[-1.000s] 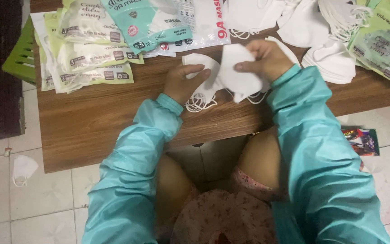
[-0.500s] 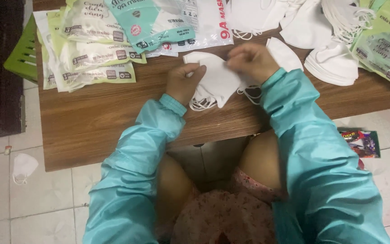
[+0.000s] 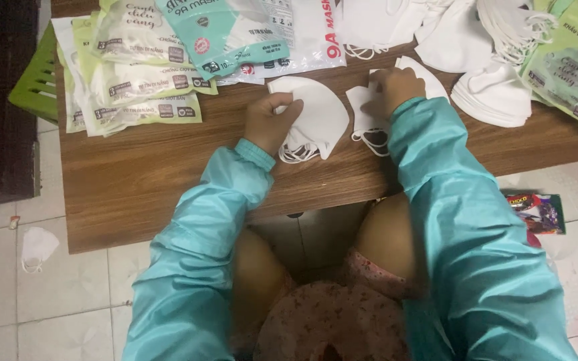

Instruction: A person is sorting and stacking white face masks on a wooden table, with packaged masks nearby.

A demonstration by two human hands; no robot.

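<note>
On the table, near middle: small stack of folded white masks [image 3: 316, 117], flat on brown wooden table [image 3: 135, 180], ear loops spilling toward the near edge.
Left hand [image 3: 272, 122]: fingers curled onto the stack's left edge, thumb and fingertips pinching the top mask.
Right hand [image 3: 393, 90]: fingers bent down, closed on a single white mask [image 3: 362, 110] just right of the stack; grip partly hidden by knuckles.
Surroundings, left: overlapping green-and-white mask packets [image 3: 135, 87], a teal packet [image 3: 225, 33] on top; well apart from the stack.
Surroundings, far side: heap of loose white masks [image 3: 382, 23]; close behind both hands.
Surroundings, right: tidy pile of white masks [image 3: 496, 97], then more green packets [image 3: 570, 70] at the corner.
Edges: near table edge just below the loops; both teal sleeves [image 3: 215, 220] crossing it.
Open room: bare wood left of the left hand, below the packets.
Floor: one stray mask [image 3: 37, 246] on tiles at left, colourful wrapper [image 3: 536, 210] at right.
Long axis of stack: roughly far-left to near-right, curved fold facing right.
</note>
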